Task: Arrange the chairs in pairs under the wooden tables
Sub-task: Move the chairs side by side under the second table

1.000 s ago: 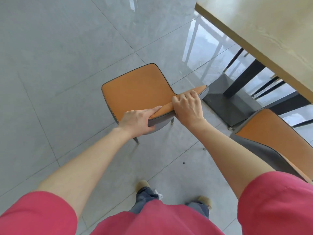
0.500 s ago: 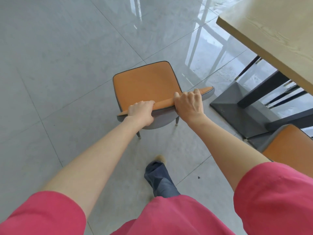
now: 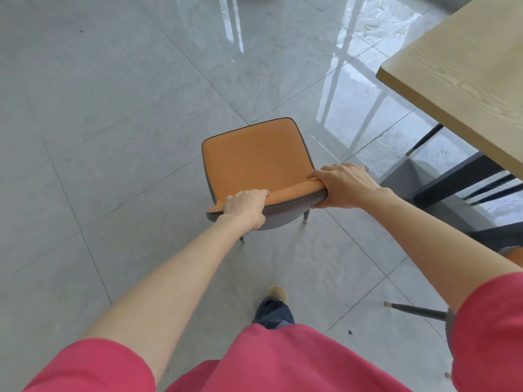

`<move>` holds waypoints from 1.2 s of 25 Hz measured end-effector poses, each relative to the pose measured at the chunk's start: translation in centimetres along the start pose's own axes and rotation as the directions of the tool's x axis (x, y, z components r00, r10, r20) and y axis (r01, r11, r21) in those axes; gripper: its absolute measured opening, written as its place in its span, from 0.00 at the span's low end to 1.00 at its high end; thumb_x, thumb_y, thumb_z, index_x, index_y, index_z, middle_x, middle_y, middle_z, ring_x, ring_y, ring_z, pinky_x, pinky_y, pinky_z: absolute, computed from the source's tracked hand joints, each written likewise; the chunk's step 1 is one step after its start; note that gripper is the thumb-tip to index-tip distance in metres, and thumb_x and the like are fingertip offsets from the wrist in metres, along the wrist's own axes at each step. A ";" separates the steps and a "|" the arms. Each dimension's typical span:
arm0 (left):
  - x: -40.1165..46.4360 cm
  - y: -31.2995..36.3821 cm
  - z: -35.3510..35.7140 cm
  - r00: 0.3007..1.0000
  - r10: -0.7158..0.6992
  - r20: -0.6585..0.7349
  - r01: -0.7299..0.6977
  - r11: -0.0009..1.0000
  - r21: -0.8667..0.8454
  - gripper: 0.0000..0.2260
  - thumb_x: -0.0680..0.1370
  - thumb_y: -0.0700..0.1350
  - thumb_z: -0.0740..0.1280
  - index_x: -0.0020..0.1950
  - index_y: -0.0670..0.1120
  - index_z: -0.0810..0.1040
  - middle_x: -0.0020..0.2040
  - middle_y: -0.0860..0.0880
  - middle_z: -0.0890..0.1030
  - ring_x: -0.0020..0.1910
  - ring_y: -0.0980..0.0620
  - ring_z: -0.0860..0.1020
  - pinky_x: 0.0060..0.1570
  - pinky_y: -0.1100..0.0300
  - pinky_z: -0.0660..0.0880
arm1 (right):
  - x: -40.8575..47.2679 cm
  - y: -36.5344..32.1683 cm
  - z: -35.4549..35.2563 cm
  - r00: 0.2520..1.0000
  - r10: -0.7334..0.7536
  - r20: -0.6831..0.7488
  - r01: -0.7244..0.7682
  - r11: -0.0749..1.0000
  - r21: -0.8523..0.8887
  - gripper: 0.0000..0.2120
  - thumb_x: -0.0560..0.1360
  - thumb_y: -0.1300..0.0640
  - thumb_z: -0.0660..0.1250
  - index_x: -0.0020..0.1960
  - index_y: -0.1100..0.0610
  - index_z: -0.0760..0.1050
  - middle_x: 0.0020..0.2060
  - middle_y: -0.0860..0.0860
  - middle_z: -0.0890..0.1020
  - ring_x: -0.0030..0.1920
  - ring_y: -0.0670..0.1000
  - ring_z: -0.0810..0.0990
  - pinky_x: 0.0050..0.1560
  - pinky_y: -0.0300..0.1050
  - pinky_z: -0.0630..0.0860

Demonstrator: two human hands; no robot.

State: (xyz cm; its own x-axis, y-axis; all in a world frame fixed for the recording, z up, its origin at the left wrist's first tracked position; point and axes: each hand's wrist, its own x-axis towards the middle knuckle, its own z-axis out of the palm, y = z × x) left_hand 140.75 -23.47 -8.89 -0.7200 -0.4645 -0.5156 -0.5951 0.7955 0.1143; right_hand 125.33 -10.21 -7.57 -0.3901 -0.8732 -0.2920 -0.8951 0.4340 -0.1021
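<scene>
Both hands are wrapped tight over the top of the orange chair [image 3: 256,162]'s backrest: left hand [image 3: 246,207] near its left end, right hand [image 3: 343,185] at the right corner. The chair stands on the grey tiled floor [image 3: 113,108], just left of the wooden table [image 3: 464,77], not under it.

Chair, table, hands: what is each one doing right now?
Chair: upright on the floor, out in the open, not under the table, gripped by its backrest.
Table: standing to the right, with a dark base.
Left hand: curled over the top of the backrest.
Right hand: gripping the right end of the backrest.
Second chair: only an orange edge shows by the table.
</scene>
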 end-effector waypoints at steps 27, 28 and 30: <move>-6.5 -6.8 3.0 0.795 0.544 0.269 -0.606 0.738 0.298 0.23 0.77 0.46 0.64 0.72 0.54 0.65 0.65 0.49 0.76 0.63 0.44 0.74 0.62 0.48 0.71 | -13.4 -17.0 8.3 0.797 0.604 -0.007 -0.596 0.789 0.151 0.15 0.70 0.44 0.67 0.48 0.55 0.74 0.45 0.53 0.83 0.45 0.58 0.80 0.37 0.45 0.66; -7.0 -7.2 3.3 0.772 0.572 0.279 -0.636 0.705 0.314 0.23 0.77 0.46 0.64 0.72 0.54 0.64 0.65 0.49 0.76 0.63 0.44 0.75 0.62 0.48 0.72 | -14.1 -18.2 8.8 0.772 0.636 -0.004 -0.627 0.762 0.161 0.15 0.70 0.44 0.67 0.48 0.54 0.74 0.45 0.53 0.83 0.45 0.58 0.80 0.37 0.45 0.66; -8.0 -8.0 3.9 0.726 0.616 0.306 -0.687 0.641 0.342 0.23 0.78 0.46 0.64 0.72 0.53 0.64 0.65 0.48 0.76 0.64 0.44 0.74 0.61 0.48 0.71 | -15.3 -20.7 9.7 0.726 0.688 -0.003 -0.676 0.715 0.179 0.15 0.70 0.44 0.66 0.49 0.54 0.75 0.45 0.53 0.83 0.45 0.58 0.80 0.37 0.45 0.67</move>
State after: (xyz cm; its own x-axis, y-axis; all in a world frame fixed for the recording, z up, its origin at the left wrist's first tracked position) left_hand 152.63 -24.57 -9.02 -0.7798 0.2714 -0.5641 0.2357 0.9621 0.1371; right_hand 151.93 -3.66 -10.17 -0.8994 -0.3363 -0.2791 -0.3373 0.9403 -0.0461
